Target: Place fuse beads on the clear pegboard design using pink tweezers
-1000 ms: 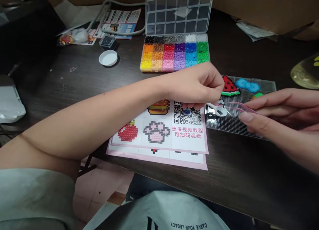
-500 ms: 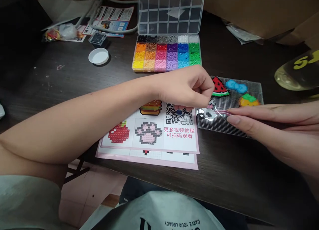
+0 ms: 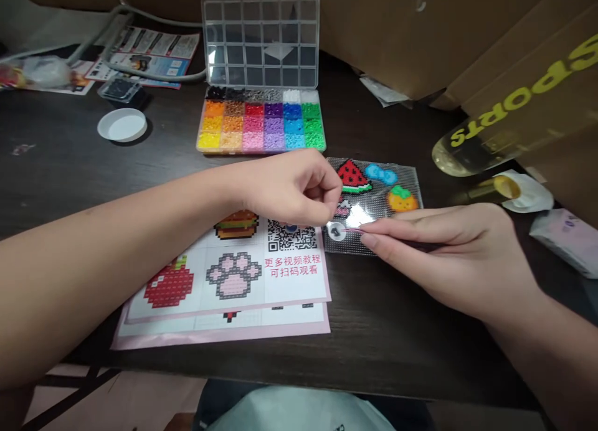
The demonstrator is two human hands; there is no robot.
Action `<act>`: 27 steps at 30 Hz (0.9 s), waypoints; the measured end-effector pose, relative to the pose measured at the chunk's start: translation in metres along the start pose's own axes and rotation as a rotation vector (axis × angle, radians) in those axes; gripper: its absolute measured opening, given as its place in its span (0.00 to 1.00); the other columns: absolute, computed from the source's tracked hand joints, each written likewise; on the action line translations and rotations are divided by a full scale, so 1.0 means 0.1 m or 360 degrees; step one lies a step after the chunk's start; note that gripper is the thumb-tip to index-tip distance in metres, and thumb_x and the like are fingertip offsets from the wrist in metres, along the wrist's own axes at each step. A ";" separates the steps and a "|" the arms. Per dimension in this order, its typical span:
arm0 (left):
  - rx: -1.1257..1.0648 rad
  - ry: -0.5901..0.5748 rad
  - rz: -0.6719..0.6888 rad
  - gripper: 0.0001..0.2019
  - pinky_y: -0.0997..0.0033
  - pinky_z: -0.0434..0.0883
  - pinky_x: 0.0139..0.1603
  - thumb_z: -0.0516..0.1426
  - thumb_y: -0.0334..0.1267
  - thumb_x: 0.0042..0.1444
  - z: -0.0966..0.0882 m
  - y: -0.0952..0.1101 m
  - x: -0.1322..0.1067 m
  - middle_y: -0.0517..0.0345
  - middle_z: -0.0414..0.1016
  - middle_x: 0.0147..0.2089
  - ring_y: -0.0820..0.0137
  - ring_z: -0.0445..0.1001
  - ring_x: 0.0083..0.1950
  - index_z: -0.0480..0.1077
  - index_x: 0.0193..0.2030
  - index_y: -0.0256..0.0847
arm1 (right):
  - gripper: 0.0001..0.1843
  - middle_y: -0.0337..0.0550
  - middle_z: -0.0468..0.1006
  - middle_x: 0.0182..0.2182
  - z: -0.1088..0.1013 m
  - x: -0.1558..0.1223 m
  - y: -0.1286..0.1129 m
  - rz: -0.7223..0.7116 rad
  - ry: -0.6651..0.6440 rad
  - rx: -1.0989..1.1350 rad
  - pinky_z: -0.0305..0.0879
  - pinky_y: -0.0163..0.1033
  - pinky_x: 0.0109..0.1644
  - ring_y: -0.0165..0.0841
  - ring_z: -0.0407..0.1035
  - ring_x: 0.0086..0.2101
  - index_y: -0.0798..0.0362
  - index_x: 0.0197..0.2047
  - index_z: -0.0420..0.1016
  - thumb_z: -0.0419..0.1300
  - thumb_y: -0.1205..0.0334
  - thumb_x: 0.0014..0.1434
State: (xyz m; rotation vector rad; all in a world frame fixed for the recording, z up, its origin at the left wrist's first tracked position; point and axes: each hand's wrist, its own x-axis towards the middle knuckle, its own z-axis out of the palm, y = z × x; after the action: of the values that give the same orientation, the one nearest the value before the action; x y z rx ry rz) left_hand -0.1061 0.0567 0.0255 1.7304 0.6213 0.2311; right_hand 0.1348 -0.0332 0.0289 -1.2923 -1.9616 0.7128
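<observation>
My right hand [image 3: 448, 256] pinches slim pink tweezers [image 3: 354, 230] between thumb and fingers. Their tips point left at a small round white dish [image 3: 342, 236] with dark beads in it, at the near left part of a clear pegboard [image 3: 392, 235]. My left hand [image 3: 299, 188] is curled closed over the board's left edge; whatever its fingers hold is hidden. On the pegboard lie a bead watermelon slice [image 3: 354, 177], a blue bow [image 3: 380, 174] and an orange fruit with a green top [image 3: 402, 199]. A pink and white bead piece [image 3: 344, 206] is partly covered by my left hand.
Behind my left hand stands an open bead box [image 3: 261, 149] with many colours. Pattern sheets [image 3: 299, 291] lie under my left forearm. A white lid [image 3: 122, 125] and a small clear container [image 3: 122, 91] are at left, a bottle [image 3: 467, 154] and a packet [image 3: 567, 238] at right.
The view has turned right, so the box, sheets and board appear farther left and lower. Both hands keep their closed shape, and the tweezers still point at the small dish.
</observation>
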 end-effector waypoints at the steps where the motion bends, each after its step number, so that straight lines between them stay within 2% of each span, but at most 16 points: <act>1: 0.0012 -0.0003 -0.0009 0.07 0.79 0.60 0.21 0.59 0.24 0.46 -0.01 0.00 0.00 0.63 0.70 0.21 0.78 0.65 0.21 0.74 0.26 0.40 | 0.07 0.37 0.89 0.34 0.01 0.00 -0.01 -0.0016 -0.0029 -0.0010 0.81 0.40 0.24 0.42 0.85 0.30 0.40 0.37 0.91 0.73 0.64 0.57; 3: 0.0029 -0.0007 -0.0027 0.07 0.79 0.60 0.22 0.59 0.24 0.46 -0.01 -0.01 0.00 0.63 0.71 0.21 0.78 0.65 0.21 0.75 0.27 0.40 | 0.07 0.38 0.89 0.34 0.01 -0.01 -0.02 -0.0020 -0.0079 -0.0032 0.79 0.41 0.22 0.43 0.85 0.30 0.41 0.37 0.91 0.71 0.64 0.59; 8: 0.0056 0.0003 -0.0035 0.06 0.79 0.61 0.22 0.60 0.25 0.47 -0.01 0.00 -0.01 0.62 0.72 0.22 0.77 0.66 0.22 0.75 0.28 0.40 | 0.08 0.38 0.88 0.31 0.03 0.00 0.00 0.0022 -0.0095 -0.0015 0.79 0.43 0.23 0.43 0.84 0.28 0.41 0.38 0.91 0.71 0.64 0.60; 20: -0.0044 0.0006 -0.0021 0.07 0.82 0.60 0.20 0.59 0.23 0.46 0.02 0.01 0.01 0.64 0.69 0.20 0.79 0.64 0.21 0.74 0.26 0.39 | 0.08 0.37 0.88 0.30 0.09 0.01 0.02 -0.0021 -0.0127 -0.0035 0.75 0.42 0.20 0.42 0.83 0.27 0.42 0.38 0.91 0.70 0.64 0.60; 27: -0.0005 0.0016 -0.0002 0.07 0.82 0.60 0.20 0.59 0.24 0.46 0.01 0.01 0.02 0.63 0.69 0.20 0.79 0.64 0.20 0.73 0.25 0.39 | 0.07 0.36 0.88 0.32 0.07 0.01 -0.01 -0.0045 -0.0080 -0.0078 0.78 0.40 0.23 0.41 0.84 0.29 0.40 0.37 0.91 0.71 0.64 0.60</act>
State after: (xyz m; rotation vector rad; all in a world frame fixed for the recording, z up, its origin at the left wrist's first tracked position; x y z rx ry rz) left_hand -0.1039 0.0565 0.0259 1.7267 0.6286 0.2400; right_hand 0.1287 -0.0332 0.0251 -1.2845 -2.0455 0.6933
